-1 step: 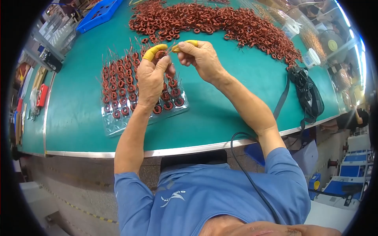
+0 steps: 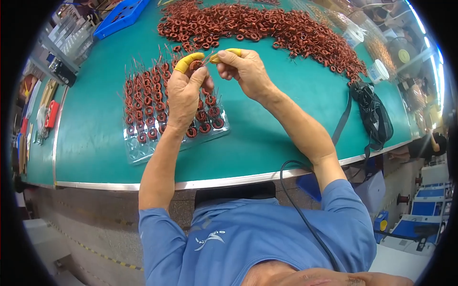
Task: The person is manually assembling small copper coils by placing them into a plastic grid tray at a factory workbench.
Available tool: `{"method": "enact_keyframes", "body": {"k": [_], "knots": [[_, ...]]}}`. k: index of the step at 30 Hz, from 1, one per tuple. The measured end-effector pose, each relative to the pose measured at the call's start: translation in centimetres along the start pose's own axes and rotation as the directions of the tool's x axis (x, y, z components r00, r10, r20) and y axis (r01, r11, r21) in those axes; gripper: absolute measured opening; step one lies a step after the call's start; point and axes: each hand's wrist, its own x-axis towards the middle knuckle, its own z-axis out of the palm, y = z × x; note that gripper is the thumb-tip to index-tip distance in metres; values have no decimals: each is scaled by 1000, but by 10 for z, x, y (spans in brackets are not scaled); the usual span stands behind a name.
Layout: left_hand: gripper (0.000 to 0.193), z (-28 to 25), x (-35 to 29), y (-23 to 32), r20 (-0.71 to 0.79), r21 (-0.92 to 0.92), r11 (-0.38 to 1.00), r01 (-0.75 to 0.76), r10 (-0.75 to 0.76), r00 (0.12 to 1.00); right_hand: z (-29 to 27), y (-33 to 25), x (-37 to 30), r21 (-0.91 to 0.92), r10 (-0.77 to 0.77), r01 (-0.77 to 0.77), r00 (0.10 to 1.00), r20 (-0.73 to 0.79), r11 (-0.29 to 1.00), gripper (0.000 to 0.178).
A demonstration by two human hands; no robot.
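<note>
My left hand grips a small copper-wound ring coil between thumb and forefinger, above the far side of a clear plastic tray. Thin wire leads stick out from the coil toward the right. My right hand pinches the ends of these leads between thumb and forefinger. Yellow finger covers sit on both forefingers. Rows of similar coils stand in the tray with their wires pointing up; my left hand and forearm hide part of them.
A large heap of loose reddish coils spreads over the far side of the green table. At the far left lies a blue tray. White tubs and a black bag are at the right. A black cable crosses the table's front edge.
</note>
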Motion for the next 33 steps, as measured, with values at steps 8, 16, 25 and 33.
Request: {"method": "enact_keyframes", "body": {"k": [8,16,25,33], "knots": [[28,-1,6,8,0,-59,998,27,-27,1000,-6,-12,5,-344,-285,264,958,-12,901,27],[28,-5,5,3,34,149,988,-45,41,999,-12,-31,3,-698,-219,247,967,131,672,32],[26,-5,1,1,144,406,913,-38,-23,989,-16,-36,0,-772,-146,244,970,195,588,32],[28,-1,-1,7,213,67,987,149,-160,964,-8,-36,-1,-815,-314,518,843,437,260,25]]}}
